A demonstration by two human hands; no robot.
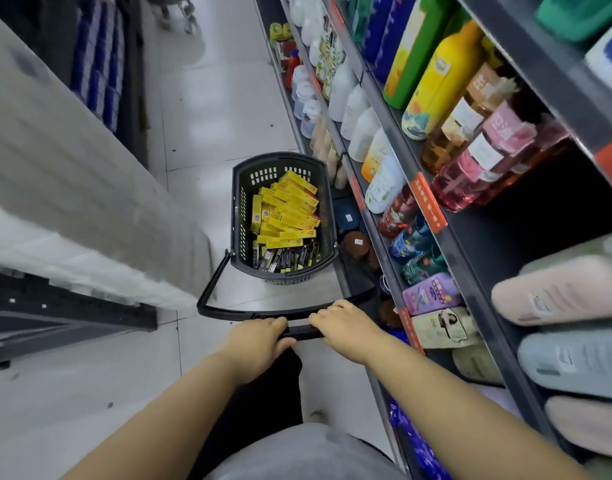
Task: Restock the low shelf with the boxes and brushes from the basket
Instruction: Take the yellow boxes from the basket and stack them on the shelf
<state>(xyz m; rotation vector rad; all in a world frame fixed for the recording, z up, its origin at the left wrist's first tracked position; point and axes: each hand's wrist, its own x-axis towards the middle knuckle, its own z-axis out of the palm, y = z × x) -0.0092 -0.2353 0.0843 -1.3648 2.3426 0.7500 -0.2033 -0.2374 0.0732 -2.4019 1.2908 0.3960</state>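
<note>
At the lower centre of the frame, the left hand and right hand sit side by side on the cross-bar of the long black handle, fingers curled round it. The handle runs up the frame to the dark basket, which stands on the pale floor at mid-frame, close against the foot of the shelving on the right.

Inside the basket, the yellow boxes lie heaped at the far end and the dark packed brushes at the near end. Nothing looks unloaded yet, so this is judged to be the positioning step.

Next, one hand would need to leave the handle, reach forward into the basket and carry stock right to the low shelf, beside the brown jar.
</note>
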